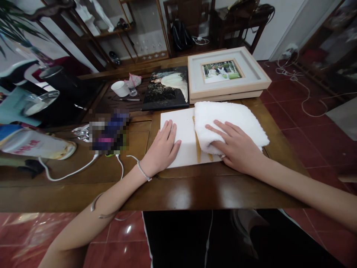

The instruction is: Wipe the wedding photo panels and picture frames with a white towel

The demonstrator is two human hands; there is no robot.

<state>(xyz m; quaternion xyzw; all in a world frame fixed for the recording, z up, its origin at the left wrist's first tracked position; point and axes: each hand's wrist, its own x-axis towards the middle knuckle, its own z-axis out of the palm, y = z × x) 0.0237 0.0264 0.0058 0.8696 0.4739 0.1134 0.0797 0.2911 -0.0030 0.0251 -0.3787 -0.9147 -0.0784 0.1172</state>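
Note:
My left hand [166,146] lies flat with fingers stretched on the left part of a flat white panel [184,124], steadying against its surface. A folded, fluffy white towel [225,111] covers the panel's right part. My right hand [235,143] grips the towel's near left side, with some fingers spread on top and others tucked at its edge. Beside the towel, gold-coloured strips [198,145] show on the panel; how far they run beneath the cloth is hidden.
Behind the panel are a dark photo board [170,87] and light wooden picture frames [228,83], stacked. A pixelated item [110,134] with white cables, a milky plastic container [39,144] and a white cup [120,89] are to the left. The wooden table's front edge [195,203] is near my body.

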